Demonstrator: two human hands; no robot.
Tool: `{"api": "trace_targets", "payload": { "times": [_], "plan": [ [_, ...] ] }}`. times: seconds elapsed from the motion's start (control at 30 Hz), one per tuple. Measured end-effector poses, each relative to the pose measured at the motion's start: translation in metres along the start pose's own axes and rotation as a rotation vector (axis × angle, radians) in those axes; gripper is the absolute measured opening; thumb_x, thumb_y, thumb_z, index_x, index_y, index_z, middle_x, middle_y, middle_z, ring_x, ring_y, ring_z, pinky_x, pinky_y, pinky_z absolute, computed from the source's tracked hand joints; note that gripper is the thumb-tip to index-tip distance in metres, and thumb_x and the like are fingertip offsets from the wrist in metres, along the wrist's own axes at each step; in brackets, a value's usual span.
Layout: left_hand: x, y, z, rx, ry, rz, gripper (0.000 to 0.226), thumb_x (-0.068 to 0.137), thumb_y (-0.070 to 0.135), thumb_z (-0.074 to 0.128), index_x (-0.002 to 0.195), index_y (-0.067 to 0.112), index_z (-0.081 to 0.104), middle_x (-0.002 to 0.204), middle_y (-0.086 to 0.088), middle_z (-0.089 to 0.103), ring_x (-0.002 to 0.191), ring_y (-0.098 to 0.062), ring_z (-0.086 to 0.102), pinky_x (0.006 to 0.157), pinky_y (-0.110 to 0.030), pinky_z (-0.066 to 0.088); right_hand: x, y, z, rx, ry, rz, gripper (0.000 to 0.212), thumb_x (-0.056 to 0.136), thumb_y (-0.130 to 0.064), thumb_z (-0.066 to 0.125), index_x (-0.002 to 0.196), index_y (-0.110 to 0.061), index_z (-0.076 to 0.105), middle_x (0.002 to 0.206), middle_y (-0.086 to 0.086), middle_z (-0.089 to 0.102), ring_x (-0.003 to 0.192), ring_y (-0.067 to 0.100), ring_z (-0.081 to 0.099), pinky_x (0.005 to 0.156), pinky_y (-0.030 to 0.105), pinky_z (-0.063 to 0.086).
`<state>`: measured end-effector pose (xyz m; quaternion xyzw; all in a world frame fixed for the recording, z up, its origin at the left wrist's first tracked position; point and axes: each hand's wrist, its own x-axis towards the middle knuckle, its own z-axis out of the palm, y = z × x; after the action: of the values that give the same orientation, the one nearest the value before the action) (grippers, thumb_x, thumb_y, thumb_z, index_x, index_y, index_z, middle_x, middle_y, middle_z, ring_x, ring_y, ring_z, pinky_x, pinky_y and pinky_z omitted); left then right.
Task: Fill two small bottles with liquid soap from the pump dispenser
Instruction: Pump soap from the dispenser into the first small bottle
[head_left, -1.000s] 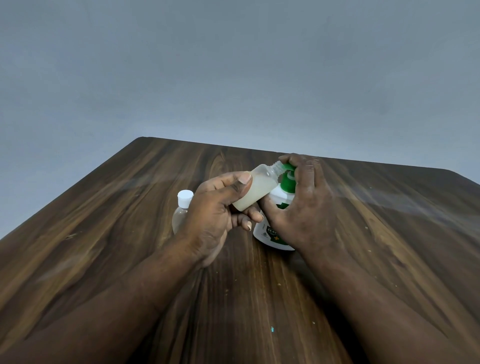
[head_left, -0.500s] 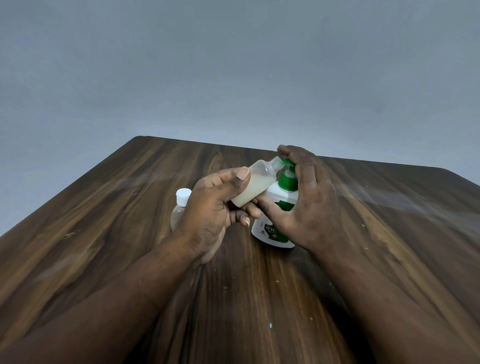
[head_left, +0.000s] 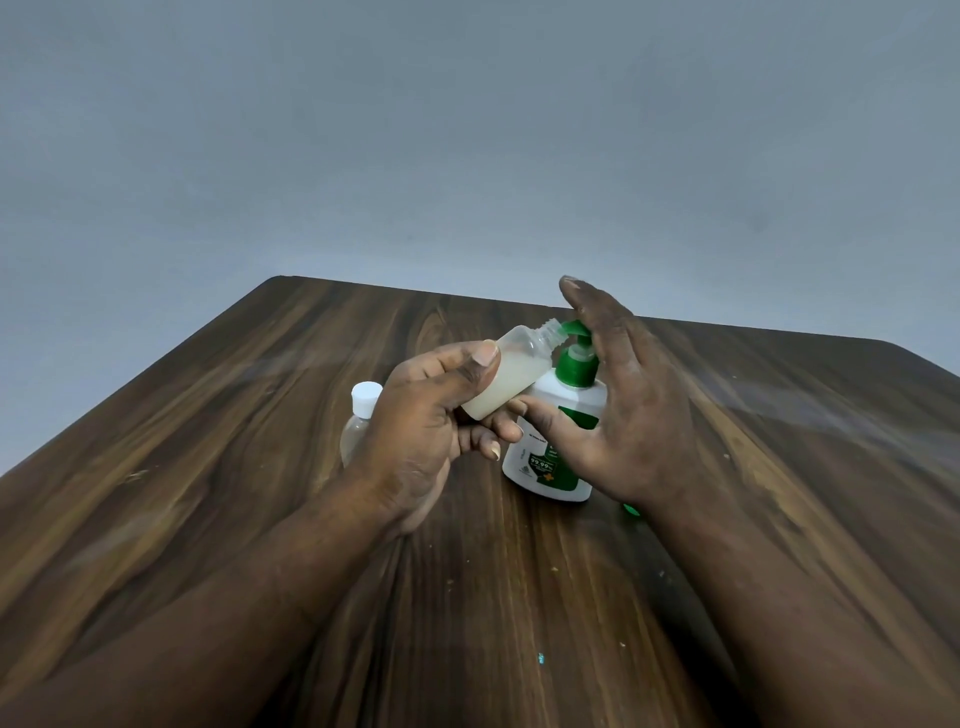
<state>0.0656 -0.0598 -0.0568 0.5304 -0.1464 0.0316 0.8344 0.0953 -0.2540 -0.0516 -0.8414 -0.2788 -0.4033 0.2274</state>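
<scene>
My left hand (head_left: 415, 431) pinches the small open bottle (head_left: 511, 371) between thumb and curled fingers. The bottle is tilted and partly full of whitish soap, its neck right at the green spout of the pump dispenser (head_left: 558, 447). My right hand (head_left: 623, 405) is spread, fingers straight beside the pump head and thumb across the dispenser's white body. Past my left knuckles a capped bottle (head_left: 363, 415) stands on the wooden table (head_left: 208, 467).

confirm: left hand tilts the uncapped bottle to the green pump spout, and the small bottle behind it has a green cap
Wrong cap colour: the head view shows the small clear plastic bottle behind the left hand has a white cap. The rest stands.
</scene>
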Motion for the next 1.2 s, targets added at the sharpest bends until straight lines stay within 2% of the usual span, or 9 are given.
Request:
{"api": "trace_targets", "payload": {
  "times": [0.3, 0.47, 0.63, 0.87, 1.0, 1.2],
  "plan": [
    [0.0, -0.002, -0.001, 0.017, 0.004, -0.018, 0.051, 0.094, 0.033, 0.06, 0.123, -0.008, 0.063, 0.073, -0.019, 0.067, 0.056, -0.021, 0.062, 0.044, -0.023, 0.049, -0.005, 0.003, 0.004, 0.02, -0.008, 0.016, 0.099, 0.081, -0.068, 0.074, 0.156, -0.01, 0.044, 0.158, 0.006, 0.049, 0.141, 0.022, 0.053, 0.11, 0.043, 0.05],
    [0.0, -0.001, -0.001, 0.014, 0.003, -0.017, 0.05, 0.092, 0.034, 0.061, 0.121, -0.006, 0.066, 0.085, -0.015, 0.073, 0.057, -0.02, 0.063, 0.043, -0.023, 0.048, -0.002, 0.0, -0.004, 0.08, -0.029, 0.001, 0.082, 0.088, -0.046, 0.07, 0.156, -0.01, 0.043, 0.159, 0.007, 0.049, 0.148, 0.02, 0.045, 0.116, 0.043, 0.044],
    [0.0, -0.001, -0.001, 0.007, 0.017, -0.025, 0.051, 0.091, 0.034, 0.062, 0.122, -0.006, 0.066, 0.088, -0.009, 0.074, 0.059, -0.021, 0.064, 0.043, -0.023, 0.048, 0.003, -0.003, -0.014, 0.141, -0.08, 0.014, 0.075, 0.091, -0.041, 0.054, 0.159, -0.013, 0.04, 0.162, 0.005, 0.045, 0.152, 0.019, 0.039, 0.119, 0.047, 0.041],
    [0.0, 0.0, 0.001, -0.01, 0.031, -0.025, 0.05, 0.089, 0.034, 0.063, 0.12, -0.005, 0.067, 0.092, -0.012, 0.074, 0.057, -0.021, 0.064, 0.043, -0.023, 0.048, 0.002, 0.002, -0.008, 0.202, -0.031, -0.011, 0.071, 0.091, -0.031, 0.045, 0.157, -0.005, 0.042, 0.161, 0.011, 0.046, 0.152, 0.022, 0.04, 0.118, 0.049, 0.04],
    [-0.001, 0.0, 0.001, -0.011, 0.027, -0.031, 0.048, 0.088, 0.033, 0.063, 0.119, -0.003, 0.068, 0.092, -0.012, 0.075, 0.058, -0.02, 0.064, 0.043, -0.022, 0.048, -0.002, 0.003, -0.005, 0.197, -0.025, -0.004, 0.072, 0.089, -0.034, 0.047, 0.155, -0.005, 0.045, 0.159, 0.01, 0.048, 0.148, 0.021, 0.045, 0.115, 0.048, 0.042],
    [0.0, -0.001, 0.001, -0.007, 0.022, -0.033, 0.049, 0.089, 0.034, 0.062, 0.12, -0.004, 0.068, 0.091, -0.01, 0.074, 0.058, -0.021, 0.064, 0.043, -0.022, 0.048, 0.001, 0.001, -0.006, 0.16, -0.039, 0.016, 0.073, 0.089, -0.039, 0.048, 0.155, -0.008, 0.045, 0.159, 0.009, 0.048, 0.15, 0.02, 0.043, 0.117, 0.046, 0.042]
  ]
}}
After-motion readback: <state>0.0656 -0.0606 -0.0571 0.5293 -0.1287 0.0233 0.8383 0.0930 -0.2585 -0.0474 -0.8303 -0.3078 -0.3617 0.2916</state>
